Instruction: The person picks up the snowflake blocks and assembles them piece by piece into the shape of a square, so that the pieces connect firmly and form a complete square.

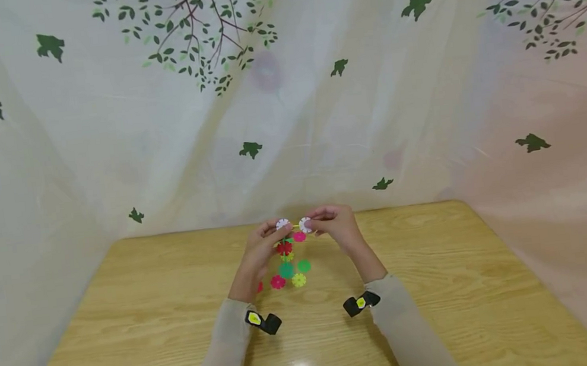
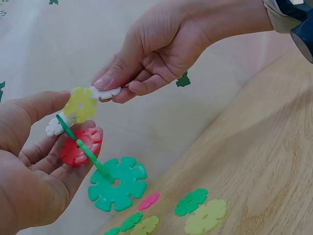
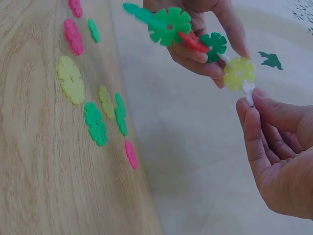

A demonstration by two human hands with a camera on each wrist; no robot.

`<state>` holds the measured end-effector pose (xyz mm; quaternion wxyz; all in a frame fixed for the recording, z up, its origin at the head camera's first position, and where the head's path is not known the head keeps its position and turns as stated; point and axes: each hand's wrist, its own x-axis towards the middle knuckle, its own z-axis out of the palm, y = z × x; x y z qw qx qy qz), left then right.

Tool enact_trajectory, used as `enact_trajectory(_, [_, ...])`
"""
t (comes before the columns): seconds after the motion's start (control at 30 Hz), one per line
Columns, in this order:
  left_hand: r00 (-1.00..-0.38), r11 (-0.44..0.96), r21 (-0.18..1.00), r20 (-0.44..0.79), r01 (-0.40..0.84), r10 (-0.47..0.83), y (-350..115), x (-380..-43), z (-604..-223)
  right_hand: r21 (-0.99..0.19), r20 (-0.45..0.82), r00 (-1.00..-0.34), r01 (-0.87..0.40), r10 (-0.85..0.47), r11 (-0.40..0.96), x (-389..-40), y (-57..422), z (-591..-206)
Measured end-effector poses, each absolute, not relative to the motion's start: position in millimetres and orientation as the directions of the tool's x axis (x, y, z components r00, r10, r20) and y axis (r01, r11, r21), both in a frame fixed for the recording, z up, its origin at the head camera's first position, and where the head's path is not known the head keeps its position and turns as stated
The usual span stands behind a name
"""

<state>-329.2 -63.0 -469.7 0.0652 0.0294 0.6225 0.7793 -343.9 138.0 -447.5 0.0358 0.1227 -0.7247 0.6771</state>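
Note:
My left hand (image 1: pixel 258 251) holds a chain of slotted plastic snowflake discs above the table. In the left wrist view, its thumb reaches the yellow disc (image 2: pixel 80 105), and its fingers lie behind a white disc (image 2: pixel 54 127) and the red disc (image 2: pixel 68 152). Green discs continue the chain, with a large teal-green disc (image 2: pixel 117 193) at the lower end. Thumb and fingers of my right hand (image 1: pixel 342 227) pinch another white disc (image 3: pixel 248 92). That disc meets the yellow one's edge; how deep it sits in the slot I cannot tell.
Several loose discs lie on the wooden table (image 1: pixel 433 287) below the hands, among them a yellow disc (image 3: pixel 71 80), a green disc (image 3: pixel 95 124) and a pink disc (image 3: pixel 73 36). A leaf-printed curtain (image 1: pixel 318 115) hangs behind the table's far edge.

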Motion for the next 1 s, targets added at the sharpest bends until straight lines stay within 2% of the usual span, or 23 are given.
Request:
enact_trajectory(0.27, [-0.994,-0.295,0.954,-0.028,-0.059,0.108,-61.8,-326.9,-464.8,-0.954,0.299,-0.949,-0.3,-0.098,0.006,-339.0,134.7,-447.0])
enact_trajectory(0.57, [-0.999,-0.3,0.954,-0.021,-0.03,0.034,-60.0,-327.2,-463.0,-0.944,0.33,-0.941,-0.331,-0.069,-0.006,-340.7,130.4,-447.4])
enact_trajectory(1.0, [-0.997,-0.299,0.954,-0.005,-0.027,0.076,-56.9,-328.6,-466.9,-0.948,0.318,-0.944,-0.319,-0.09,0.005,-339.1,132.8,-444.8])
